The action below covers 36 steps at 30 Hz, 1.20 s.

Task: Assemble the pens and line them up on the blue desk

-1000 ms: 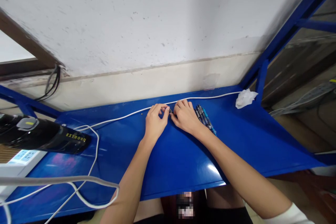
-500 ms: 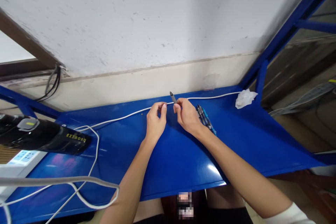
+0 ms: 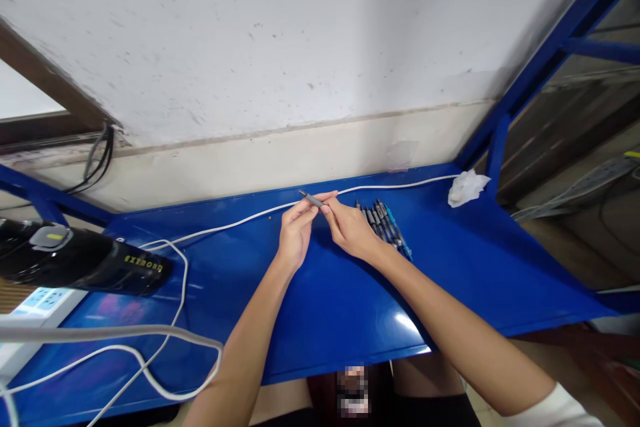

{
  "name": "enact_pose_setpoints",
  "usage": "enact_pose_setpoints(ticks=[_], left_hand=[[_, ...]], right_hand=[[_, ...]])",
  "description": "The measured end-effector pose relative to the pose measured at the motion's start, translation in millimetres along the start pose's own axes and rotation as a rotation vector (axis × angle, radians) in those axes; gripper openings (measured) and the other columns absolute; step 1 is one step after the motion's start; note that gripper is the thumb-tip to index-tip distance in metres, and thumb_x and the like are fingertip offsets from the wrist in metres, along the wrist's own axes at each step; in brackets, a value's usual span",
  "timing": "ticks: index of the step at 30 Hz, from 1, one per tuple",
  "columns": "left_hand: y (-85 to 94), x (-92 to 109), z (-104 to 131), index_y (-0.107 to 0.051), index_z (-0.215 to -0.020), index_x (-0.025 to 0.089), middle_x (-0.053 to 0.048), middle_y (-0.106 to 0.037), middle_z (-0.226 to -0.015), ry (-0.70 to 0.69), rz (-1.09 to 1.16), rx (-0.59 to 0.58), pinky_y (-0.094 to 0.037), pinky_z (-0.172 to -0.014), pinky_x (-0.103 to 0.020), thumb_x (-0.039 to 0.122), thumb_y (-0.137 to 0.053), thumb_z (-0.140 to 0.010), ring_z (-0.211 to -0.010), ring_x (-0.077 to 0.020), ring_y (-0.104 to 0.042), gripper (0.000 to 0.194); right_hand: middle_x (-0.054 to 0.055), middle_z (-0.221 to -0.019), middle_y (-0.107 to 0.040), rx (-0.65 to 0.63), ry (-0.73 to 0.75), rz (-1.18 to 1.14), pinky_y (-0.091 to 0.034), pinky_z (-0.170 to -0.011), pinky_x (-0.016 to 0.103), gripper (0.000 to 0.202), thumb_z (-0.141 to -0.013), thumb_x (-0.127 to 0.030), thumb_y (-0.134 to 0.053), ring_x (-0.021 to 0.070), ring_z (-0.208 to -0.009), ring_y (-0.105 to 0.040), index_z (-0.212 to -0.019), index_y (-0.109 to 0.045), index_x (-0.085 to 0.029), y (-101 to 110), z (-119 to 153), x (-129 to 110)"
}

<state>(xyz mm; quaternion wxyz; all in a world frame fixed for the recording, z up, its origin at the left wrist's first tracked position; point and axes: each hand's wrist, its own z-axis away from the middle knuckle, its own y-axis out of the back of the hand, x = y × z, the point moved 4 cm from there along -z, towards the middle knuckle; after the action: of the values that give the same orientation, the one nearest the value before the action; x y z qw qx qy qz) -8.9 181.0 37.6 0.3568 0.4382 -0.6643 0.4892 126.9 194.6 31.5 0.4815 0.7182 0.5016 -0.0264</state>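
Observation:
A grey pen (image 3: 311,199) with a dark tip is held aslant above the back of the blue table, its tip pointing up and left. My right hand (image 3: 350,227) pinches the pen's rear part between thumb and fingers. My left hand (image 3: 295,233) is closed about its front part, fingers reaching behind it. Whether the left fingers also hold something small is hidden. Several dark and blue pens (image 3: 385,223) lie side by side on the table, just right of my right hand.
A white cable (image 3: 240,221) runs along the back of the blue table (image 3: 330,320). On the left are a black bottle (image 3: 110,263), a white power strip (image 3: 47,310) and looped cables (image 3: 187,347). Crumpled white tissue (image 3: 467,188) sits at the right, by the blue frame (image 3: 496,153).
My hands have come together at the pen, and it has tilted from steep to nearly flat, its tip swinging left. More of the pens on the table now show.

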Motion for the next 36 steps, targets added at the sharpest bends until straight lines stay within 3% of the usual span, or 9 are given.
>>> enact_pose_setpoints(ticks=[12,17,21,27,29,31,33,35,36], left_hand=[[6.7,-9,-1,-0.085,-0.116,0.022,-0.012,-0.079,-0.131,-0.01,-0.012,0.089,-0.053,-0.109,-0.045,0.036,-0.076,-0.097,-0.118,-0.0286,-0.073,0.025],[16.2,-16,-1,-0.087,-0.103,0.02,-0.01,-0.084,-0.114,-0.011,-0.078,0.242,-0.056,-0.106,-0.046,0.038,-0.086,-0.088,-0.109,-0.0272,-0.076,0.023],[16.6,-16,-1,-0.086,-0.098,0.019,-0.01,-0.084,-0.114,-0.02,-0.076,0.265,-0.056,-0.108,-0.046,0.037,-0.088,-0.086,-0.111,-0.0272,-0.076,0.022],[17.5,-6,-3,-0.067,-0.102,0.02,-0.007,-0.08,-0.098,0.025,0.092,0.329,-0.061,-0.088,-0.035,0.051,-0.079,-0.094,-0.091,-0.019,-0.076,0.035],[17.6,0,-4,-0.061,-0.105,0.024,0.002,-0.07,-0.08,0.017,0.151,0.339,-0.059,-0.072,-0.026,0.055,-0.077,-0.095,-0.066,-0.0109,-0.066,0.036],[15.8,3,-5,-0.062,-0.107,0.025,0.008,-0.053,-0.07,0.027,0.168,0.327,-0.044,-0.051,-0.017,0.056,-0.074,-0.097,-0.048,-0.0052,-0.044,0.035],[12.5,2,-4,-0.067,-0.108,0.023,0.008,-0.043,-0.068,0.066,0.153,0.305,-0.027,-0.04,-0.017,0.06,-0.068,-0.099,-0.044,-0.0041,-0.029,0.039],[7.6,-3,-2,-0.072,-0.109,0.02,0.005,-0.043,-0.071,0.114,0.131,0.267,-0.024,-0.039,-0.018,0.064,-0.062,-0.101,-0.046,-0.0045,-0.027,0.046],[5.0,-6,0,-0.073,-0.11,0.019,0.004,-0.044,-0.073,0.136,0.12,0.248,-0.024,-0.039,-0.018,0.064,-0.062,-0.101,-0.048,-0.0047,-0.028,0.048]], right_hand=[[0.009,-0.094,-0.078,-0.023,-0.016,0.019,-0.046,-0.067,0.029,0.034,-0.118,-0.033,-0.029,0.02,-0.071,-0.072,-0.126,-0.058,-0.017,1,-2,3],[0.013,-0.111,-0.081,-0.075,-0.008,0.088,-0.052,-0.073,0.029,0.033,-0.116,-0.027,-0.034,0.0234,-0.089,-0.079,-0.142,-0.052,-0.016,2,-2,0],[0.015,-0.124,-0.079,-0.066,-0.025,0.128,-0.055,-0.076,0.031,0.033,-0.117,-0.028,-0.035,0.0249,-0.098,-0.079,-0.141,-0.054,-0.017,0,-2,-1],[0.022,-0.132,-0.069,-0.029,-0.037,0.183,-0.058,-0.095,0.05,0.04,-0.11,-0.043,-0.055,0.035,-0.118,-0.068,-0.139,-0.059,-0.015,21,-2,-30],[0.023,-0.137,-0.066,0.031,-0.063,0.129,-0.056,-0.103,0.056,0.038,-0.109,-0.037,-0.054,0.0368,-0.126,-0.065,-0.139,-0.062,-0.015,33,19,-50],[0.018,-0.134,-0.07,0.03,-0.153,-0.01,-0.057,-0.106,0.058,0.032,-0.107,-0.034,-0.053,0.0352,-0.124,-0.067,-0.134,-0.068,-0.023,38,58,-72],[0.01,-0.117,-0.076,-0.18,-0.272,-0.147,-0.064,-0.089,0.058,0.024,-0.1,-0.038,-0.061,0.0352,-0.107,-0.074,-0.117,-0.078,-0.039,28,109,-95],[0.003,-0.115,-0.077,-0.398,-0.448,-0.16,-0.065,-0.068,0.053,0.016,-0.094,-0.046,-0.071,0.0349,-0.098,-0.076,-0.102,-0.078,-0.058,15,162,-114],[0.004,-0.12,-0.075,-0.439,-0.478,-0.155,-0.065,-0.068,0.05,0.013,-0.095,-0.049,-0.073,0.0334,-0.099,-0.075,-0.104,-0.077,-0.057,10,183,-122]])
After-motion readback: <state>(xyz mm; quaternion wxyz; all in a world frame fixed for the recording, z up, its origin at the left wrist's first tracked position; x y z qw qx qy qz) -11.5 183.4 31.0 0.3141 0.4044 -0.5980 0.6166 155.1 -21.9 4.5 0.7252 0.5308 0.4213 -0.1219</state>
